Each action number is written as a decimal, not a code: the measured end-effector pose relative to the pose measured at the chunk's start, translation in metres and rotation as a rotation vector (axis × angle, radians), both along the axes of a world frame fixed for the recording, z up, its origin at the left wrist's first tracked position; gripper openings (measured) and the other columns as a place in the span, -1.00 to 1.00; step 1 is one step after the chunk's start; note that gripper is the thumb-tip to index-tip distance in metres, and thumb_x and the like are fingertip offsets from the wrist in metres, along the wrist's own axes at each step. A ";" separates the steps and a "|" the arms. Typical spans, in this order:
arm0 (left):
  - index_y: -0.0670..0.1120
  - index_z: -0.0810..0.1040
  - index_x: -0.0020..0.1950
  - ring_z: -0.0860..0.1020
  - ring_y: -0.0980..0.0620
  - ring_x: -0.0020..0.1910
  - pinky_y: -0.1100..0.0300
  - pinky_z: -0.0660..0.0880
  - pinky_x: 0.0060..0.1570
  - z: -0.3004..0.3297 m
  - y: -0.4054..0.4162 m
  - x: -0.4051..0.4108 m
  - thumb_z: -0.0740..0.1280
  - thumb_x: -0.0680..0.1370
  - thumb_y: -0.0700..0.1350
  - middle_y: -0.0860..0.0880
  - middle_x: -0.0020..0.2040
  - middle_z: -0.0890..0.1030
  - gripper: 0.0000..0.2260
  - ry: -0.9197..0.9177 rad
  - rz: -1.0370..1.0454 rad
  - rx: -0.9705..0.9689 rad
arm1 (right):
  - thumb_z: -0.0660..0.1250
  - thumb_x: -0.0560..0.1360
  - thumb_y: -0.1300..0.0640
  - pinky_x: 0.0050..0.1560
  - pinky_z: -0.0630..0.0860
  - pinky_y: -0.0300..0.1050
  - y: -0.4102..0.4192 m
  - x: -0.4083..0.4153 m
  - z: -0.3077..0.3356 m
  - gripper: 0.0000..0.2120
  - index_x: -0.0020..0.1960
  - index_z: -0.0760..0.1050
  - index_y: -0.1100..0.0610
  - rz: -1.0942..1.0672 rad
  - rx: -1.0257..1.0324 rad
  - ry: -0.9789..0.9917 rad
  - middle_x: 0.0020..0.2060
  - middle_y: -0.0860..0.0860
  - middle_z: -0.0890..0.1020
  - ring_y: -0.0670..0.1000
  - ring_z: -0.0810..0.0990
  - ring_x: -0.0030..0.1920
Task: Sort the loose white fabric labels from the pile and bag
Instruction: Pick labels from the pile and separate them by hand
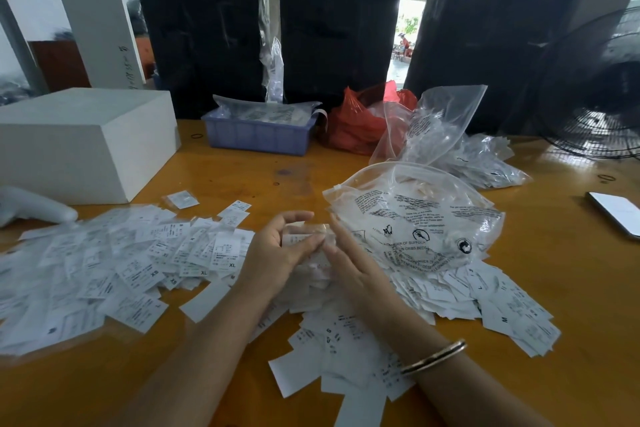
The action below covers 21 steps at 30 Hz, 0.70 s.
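Loose white fabric labels [114, 267] with size marks lie spread over the left and middle of the orange table [571, 305]. More labels [485, 298] are heaped at the right, under a clear printed plastic bag [415, 215]. My left hand [277, 250] curls its fingers round a small stack of labels [304, 236] above the pile. My right hand [346, 260] meets that stack from the right, fingertips pinching its edge. A bangle sits on my right wrist.
A white box [79, 142] stands at the left. Behind are a blue tray [259, 135] of bagged labels, a red bag [360, 121], clear bags [446, 128] and black bundles [201, 31]. A phone [616, 211] lies at the right edge, a fan [595, 87] behind it.
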<state>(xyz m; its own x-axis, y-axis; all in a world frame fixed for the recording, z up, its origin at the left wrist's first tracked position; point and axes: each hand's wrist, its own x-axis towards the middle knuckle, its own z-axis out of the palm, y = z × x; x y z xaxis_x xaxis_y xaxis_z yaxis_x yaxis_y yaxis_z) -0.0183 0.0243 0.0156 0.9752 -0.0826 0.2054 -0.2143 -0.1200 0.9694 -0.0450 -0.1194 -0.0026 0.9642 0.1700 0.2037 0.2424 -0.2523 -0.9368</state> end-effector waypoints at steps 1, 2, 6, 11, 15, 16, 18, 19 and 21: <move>0.20 0.53 0.00 0.64 0.14 -0.13 0.29 0.57 -0.24 0.001 0.000 0.000 0.46 0.43 -0.02 0.09 -0.04 0.64 -0.78 -0.003 0.006 -0.023 | 0.13 0.58 -0.10 0.21 0.41 -0.27 -0.002 0.001 0.002 -0.49 0.50 0.11 -0.16 -0.041 0.054 0.007 0.28 -0.22 0.47 -0.23 0.47 0.24; 0.20 0.53 0.01 0.65 0.17 -0.17 0.35 0.54 -0.31 0.002 0.000 0.000 0.46 0.43 -0.04 0.09 -0.06 0.64 -0.77 -0.003 0.014 -0.049 | 0.14 0.59 -0.05 0.21 0.44 -0.17 -0.004 0.002 0.003 -0.51 0.50 0.14 -0.12 -0.077 0.097 0.024 0.20 -0.17 0.53 -0.16 0.51 0.20; 0.22 0.49 0.02 0.63 0.22 -0.17 0.41 0.50 -0.34 0.002 -0.001 0.000 0.45 0.44 -0.02 0.17 -0.09 0.64 -0.76 -0.010 -0.003 -0.001 | 0.14 0.62 0.02 0.09 0.34 -0.56 -0.001 -0.004 0.007 -0.49 0.51 0.04 -0.09 -0.002 -0.036 0.033 0.19 -0.42 0.38 -0.52 0.38 0.12; 0.18 0.45 0.09 0.60 0.22 -0.20 0.43 0.46 -0.40 0.006 0.006 0.003 0.42 0.45 0.02 0.20 -0.07 0.58 -0.73 -0.084 0.126 0.136 | 0.20 0.58 0.04 0.06 0.48 -0.40 -0.002 -0.008 0.018 -0.44 0.51 0.05 -0.08 -0.030 -0.069 -0.049 0.28 -0.35 0.38 -0.35 0.42 0.20; -0.01 0.45 0.27 0.47 0.14 -0.08 0.44 0.28 -0.33 0.006 0.033 0.017 0.44 0.47 -0.10 0.03 0.04 0.54 -0.60 -0.224 0.514 0.309 | 0.20 0.57 0.21 -0.24 0.50 -0.39 -0.031 0.014 0.045 -0.70 0.25 0.41 -0.06 -0.467 0.051 -0.277 0.15 -0.06 0.54 -0.22 0.54 -0.17; -0.05 0.44 0.29 0.46 0.10 -0.01 0.43 0.28 -0.27 0.004 0.038 0.020 0.44 0.47 -0.13 -0.04 0.10 0.54 -0.59 -0.238 0.567 0.358 | 0.20 0.57 0.25 -0.36 0.44 -0.41 -0.041 0.024 0.052 -0.72 0.18 0.46 -0.06 -0.552 0.048 -0.314 0.10 -0.02 0.57 -0.23 0.49 -0.30; -0.08 0.43 0.30 0.49 -0.01 0.08 0.35 0.37 -0.16 -0.001 0.045 0.023 0.44 0.48 -0.17 -0.12 0.20 0.52 -0.59 -0.252 0.618 0.482 | 0.16 0.57 0.29 -0.49 0.35 -0.44 -0.060 0.047 0.061 -0.71 0.14 0.53 0.01 -0.674 -0.059 -0.322 0.11 0.02 0.58 -0.21 0.40 -0.42; -0.08 0.43 0.30 0.51 -0.06 0.10 0.29 0.39 -0.15 -0.004 0.047 0.024 0.44 0.48 -0.19 -0.15 0.23 0.50 -0.58 -0.249 0.625 0.539 | 0.14 0.56 0.31 -0.53 0.33 -0.43 -0.070 0.059 0.063 -0.69 0.16 0.55 0.05 -0.718 -0.148 -0.291 0.16 0.05 0.56 -0.19 0.39 -0.44; -0.09 0.44 0.31 0.53 -0.12 0.07 0.22 0.42 -0.17 -0.008 0.051 0.026 0.44 0.47 -0.23 -0.19 0.25 0.47 -0.57 -0.206 0.642 0.658 | 0.15 0.55 0.31 -0.46 0.41 -0.38 -0.085 0.075 0.064 -0.67 0.25 0.50 0.12 -0.761 -0.359 -0.168 0.28 0.09 0.47 -0.09 0.49 -0.35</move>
